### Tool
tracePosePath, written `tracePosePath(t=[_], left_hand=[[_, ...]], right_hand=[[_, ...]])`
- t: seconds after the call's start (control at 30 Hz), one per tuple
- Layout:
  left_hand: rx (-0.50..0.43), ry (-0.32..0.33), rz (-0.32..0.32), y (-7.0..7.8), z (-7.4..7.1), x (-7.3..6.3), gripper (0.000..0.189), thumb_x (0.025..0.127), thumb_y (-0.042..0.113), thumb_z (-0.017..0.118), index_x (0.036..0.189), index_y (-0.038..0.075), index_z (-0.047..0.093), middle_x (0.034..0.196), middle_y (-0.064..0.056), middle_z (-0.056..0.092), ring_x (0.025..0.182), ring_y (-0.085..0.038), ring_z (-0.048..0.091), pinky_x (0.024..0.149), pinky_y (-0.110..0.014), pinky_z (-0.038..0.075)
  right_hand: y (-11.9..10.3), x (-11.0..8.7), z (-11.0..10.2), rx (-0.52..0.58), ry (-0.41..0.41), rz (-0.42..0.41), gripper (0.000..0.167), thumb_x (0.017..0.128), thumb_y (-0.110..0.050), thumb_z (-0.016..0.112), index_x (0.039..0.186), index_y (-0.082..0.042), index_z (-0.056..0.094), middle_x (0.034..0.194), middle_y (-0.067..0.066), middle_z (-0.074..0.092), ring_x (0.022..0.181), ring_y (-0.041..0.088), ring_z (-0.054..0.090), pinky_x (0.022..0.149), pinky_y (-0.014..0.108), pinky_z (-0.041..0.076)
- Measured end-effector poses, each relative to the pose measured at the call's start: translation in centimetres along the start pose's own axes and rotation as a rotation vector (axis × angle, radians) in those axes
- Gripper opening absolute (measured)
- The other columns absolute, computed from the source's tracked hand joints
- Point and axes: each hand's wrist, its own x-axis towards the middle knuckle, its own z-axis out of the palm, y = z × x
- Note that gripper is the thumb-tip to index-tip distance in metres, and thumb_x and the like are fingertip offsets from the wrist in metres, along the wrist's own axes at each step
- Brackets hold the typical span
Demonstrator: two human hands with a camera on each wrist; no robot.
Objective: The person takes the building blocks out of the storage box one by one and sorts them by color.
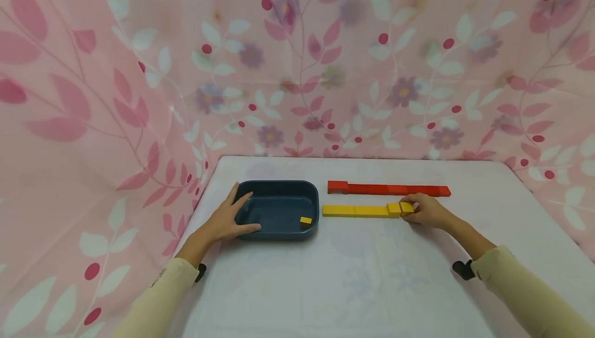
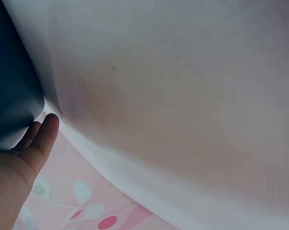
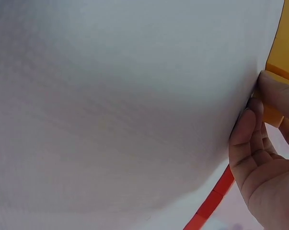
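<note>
In the head view my right hand (image 1: pixel 429 212) pinches a small yellow block (image 1: pixel 406 208) at the right end of a row of yellow blocks (image 1: pixel 354 211). The right wrist view shows thumb and fingertips around this yellow block (image 3: pixel 272 115), low over the white cloth. My left hand (image 1: pixel 226 221), fingers spread and fairly straight, rests at the left side of a dark blue rectangular tray (image 1: pixel 279 236). One small yellow block (image 1: pixel 306 220) lies inside the tray near its right front corner. In the left wrist view, fingers (image 2: pixel 46 136) lie alongside the tray wall (image 2: pixel 15 81).
Behind the yellow row runs a row of red blocks (image 1: pixel 386 189), with a taller block at its left end. Both rows stand right of the tray on a white-clothed table (image 1: pixel 339 286). Pink floral fabric (image 1: pixel 297 69) hangs behind and at the sides.
</note>
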Motion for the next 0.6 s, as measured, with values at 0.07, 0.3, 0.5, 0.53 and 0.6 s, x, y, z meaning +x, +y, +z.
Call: tracePosePath(t=[0.07,0.3,0.5,0.53,0.6], left_hand=[[0.006,0.003,0.000,-0.05,0.03,0.04,0.100,0.077,0.069,0.070,0.157,0.023,0.029,0.167,-0.013,-0.006,0.145,-0.051,0.026,0.105,-0.073,0.033],[0.002,0.006,-0.001,-0.19,0.12,0.12,0.100,0.076,0.069,0.070,0.156,0.024,0.030,0.167,-0.014,-0.003,0.144,-0.052,0.027,0.105,-0.073,0.033],[-0.002,0.000,-0.008,-0.03,0.01,0.06,0.099,0.076,0.069,0.070,0.156,0.024,0.032,0.167,-0.012,-0.005,0.144,-0.051,0.026,0.105,-0.073,0.033],[-0.003,-0.002,-0.009,0.01,-0.03,0.06,0.099,0.077,0.069,0.070,0.156,0.024,0.032,0.167,-0.012,-0.005,0.145,-0.051,0.026,0.105,-0.073,0.033],[-0.001,-0.007,-0.010,0.04,-0.09,0.08,0.100,0.077,0.070,0.070,0.156,0.024,0.031,0.167,-0.012,-0.006,0.145,-0.051,0.025,0.105,-0.073,0.032]], right_hand=[[-0.02,-0.02,0.03,-0.003,-0.003,-0.008,0.038,0.083,-0.009,0.077,0.119,-0.001,0.066,0.110,0.014,0.065,0.091,0.023,0.057,0.081,0.041,0.059],[-0.37,0.02,0.22,-0.006,-0.011,0.010,0.040,0.083,-0.010,0.077,0.120,-0.001,0.065,0.111,0.015,0.064,0.089,0.022,0.056,0.080,0.039,0.059],[-0.57,-0.01,0.27,-0.015,-0.008,0.021,0.041,0.083,-0.011,0.077,0.121,0.000,0.064,0.111,0.016,0.064,0.086,0.021,0.055,0.078,0.036,0.058],[-0.59,-0.01,0.27,-0.015,-0.005,0.024,0.041,0.083,-0.010,0.077,0.121,0.000,0.064,0.111,0.016,0.064,0.086,0.021,0.056,0.078,0.036,0.058],[-0.67,-0.05,0.23,-0.009,-0.006,0.024,0.041,0.083,-0.010,0.077,0.121,0.000,0.064,0.112,0.017,0.064,0.086,0.021,0.056,0.078,0.036,0.058]])
